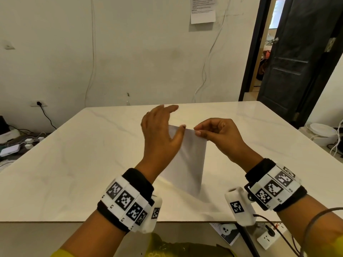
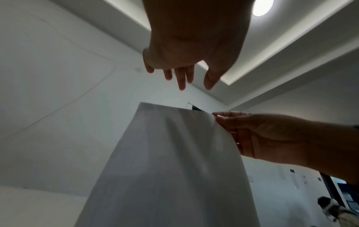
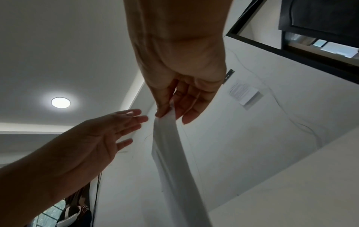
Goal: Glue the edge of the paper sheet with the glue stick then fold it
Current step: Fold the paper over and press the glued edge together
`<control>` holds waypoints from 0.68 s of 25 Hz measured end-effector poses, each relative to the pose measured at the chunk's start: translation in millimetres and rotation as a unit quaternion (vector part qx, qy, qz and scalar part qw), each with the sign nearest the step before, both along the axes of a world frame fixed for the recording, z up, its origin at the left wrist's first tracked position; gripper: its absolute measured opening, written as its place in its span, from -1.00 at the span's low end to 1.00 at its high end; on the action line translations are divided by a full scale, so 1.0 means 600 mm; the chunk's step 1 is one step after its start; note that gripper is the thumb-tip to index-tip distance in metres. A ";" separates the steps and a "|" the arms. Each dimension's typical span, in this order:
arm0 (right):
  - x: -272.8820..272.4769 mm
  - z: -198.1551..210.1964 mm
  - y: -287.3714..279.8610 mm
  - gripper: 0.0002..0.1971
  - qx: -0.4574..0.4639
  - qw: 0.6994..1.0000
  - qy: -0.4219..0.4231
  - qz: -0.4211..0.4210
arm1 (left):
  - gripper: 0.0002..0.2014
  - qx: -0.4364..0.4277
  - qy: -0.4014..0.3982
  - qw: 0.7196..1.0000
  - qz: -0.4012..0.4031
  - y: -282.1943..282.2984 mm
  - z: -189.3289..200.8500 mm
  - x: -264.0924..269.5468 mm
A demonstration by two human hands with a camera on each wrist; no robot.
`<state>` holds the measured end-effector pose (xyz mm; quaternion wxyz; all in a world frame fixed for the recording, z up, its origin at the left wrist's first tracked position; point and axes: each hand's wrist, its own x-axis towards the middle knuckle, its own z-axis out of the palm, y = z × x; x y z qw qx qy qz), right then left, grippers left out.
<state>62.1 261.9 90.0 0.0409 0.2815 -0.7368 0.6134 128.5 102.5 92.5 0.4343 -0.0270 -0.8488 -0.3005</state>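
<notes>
A white paper sheet (image 1: 187, 160) stands lifted off the marble table (image 1: 89, 145), its lower end near the table top. My right hand (image 1: 197, 131) pinches the sheet's top right corner between thumb and fingers, as the right wrist view shows with the right hand (image 3: 165, 113) on the paper (image 3: 170, 153). My left hand (image 1: 174, 117) is held with straight fingers by the top left corner. In the left wrist view the left hand (image 2: 196, 86) hovers above the sheet (image 2: 170, 169), apart from it. No glue stick is in view.
Chargers and cables (image 1: 27, 141) lie on the floor to the left. A power strip (image 1: 269, 236) sits below the table's near edge at the right. A dark door (image 1: 297, 58) stands open at the back right. A white bowl-like object (image 1: 323, 130) is beyond the table's right side.
</notes>
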 end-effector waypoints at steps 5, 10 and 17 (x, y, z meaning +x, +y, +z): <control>0.006 0.016 -0.020 -0.82 0.014 0.997 0.078 -0.008 | -0.77 -0.119 -0.118 0.986 -0.004 0.002 0.007 -0.018; 0.000 0.002 -0.015 -0.87 -0.049 0.999 -0.010 0.008 | -0.77 -0.057 -0.096 0.992 -0.055 -0.010 0.009 -0.009; -0.002 -0.027 0.002 -0.94 -0.051 0.993 -0.092 0.055 | -0.87 0.085 -0.110 0.986 -0.088 -0.033 0.005 -0.001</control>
